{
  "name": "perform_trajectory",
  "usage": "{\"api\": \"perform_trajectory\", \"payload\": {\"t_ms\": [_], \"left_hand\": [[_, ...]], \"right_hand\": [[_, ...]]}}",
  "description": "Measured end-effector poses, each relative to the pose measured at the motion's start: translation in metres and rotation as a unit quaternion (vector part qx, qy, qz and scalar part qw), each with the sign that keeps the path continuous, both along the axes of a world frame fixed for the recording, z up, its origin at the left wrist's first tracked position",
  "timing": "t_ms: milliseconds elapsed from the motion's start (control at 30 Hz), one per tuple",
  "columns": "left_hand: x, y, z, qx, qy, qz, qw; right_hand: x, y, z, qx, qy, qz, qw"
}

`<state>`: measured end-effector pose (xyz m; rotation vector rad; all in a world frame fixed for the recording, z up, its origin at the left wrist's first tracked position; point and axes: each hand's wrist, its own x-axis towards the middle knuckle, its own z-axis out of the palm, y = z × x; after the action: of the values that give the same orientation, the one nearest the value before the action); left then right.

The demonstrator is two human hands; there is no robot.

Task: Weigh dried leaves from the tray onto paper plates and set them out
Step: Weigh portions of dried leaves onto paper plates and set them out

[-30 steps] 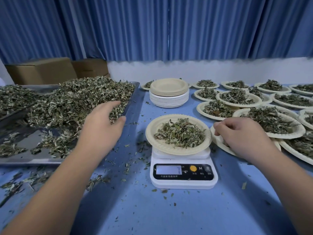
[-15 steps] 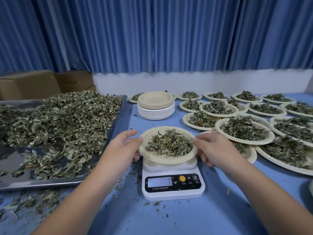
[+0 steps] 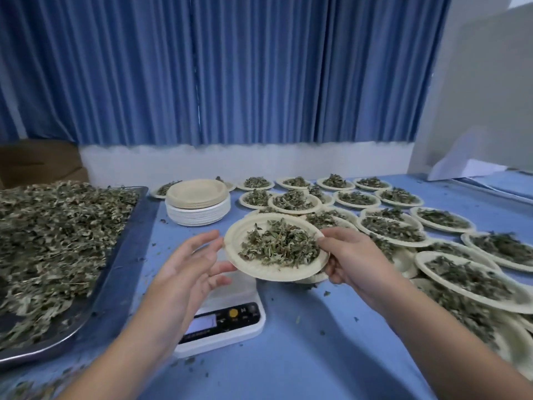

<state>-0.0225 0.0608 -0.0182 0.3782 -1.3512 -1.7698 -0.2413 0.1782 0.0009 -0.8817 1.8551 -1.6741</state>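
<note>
A paper plate (image 3: 239,256) heaped with dried leaves (image 3: 279,245) hangs tilted in the air above and to the right of the white scale (image 3: 230,321). My right hand (image 3: 349,258) grips the plate's right rim, thumb on top. My left hand (image 3: 189,265) is beside the plate's left rim, fingers spread and relaxed, fingertips close to the edge or just touching it. The scale's platform is bare. A metal tray (image 3: 121,269) piled with loose dried leaves (image 3: 54,235) lies at the left.
A stack of empty paper plates (image 3: 197,202) stands behind the scale. Several filled plates (image 3: 389,226) cover the blue table (image 3: 317,356) at the right, some overlapping. Leaf crumbs lie scattered around the scale. A cardboard box (image 3: 37,163) and a blue curtain are at the back.
Both hands lifted the filled plate off the scale and carried it up and to the right. My left hand has loosened from the rim. The camera has tilted up and right.
</note>
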Motion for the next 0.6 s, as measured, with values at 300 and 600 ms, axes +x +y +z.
{"api": "perform_trajectory", "payload": {"t_ms": [300, 600], "left_hand": [[-0.103, 0.071, 0.014, 0.004, 0.05, -0.112, 0.993], [-0.2, 0.114, 0.009, -0.001, 0.023, -0.104, 0.994]], "right_hand": [[-0.072, 0.102, 0.025, 0.016, 0.047, -0.118, 0.992], [-0.161, 0.188, 0.052, 0.006, 0.019, -0.259, 0.966]]}}
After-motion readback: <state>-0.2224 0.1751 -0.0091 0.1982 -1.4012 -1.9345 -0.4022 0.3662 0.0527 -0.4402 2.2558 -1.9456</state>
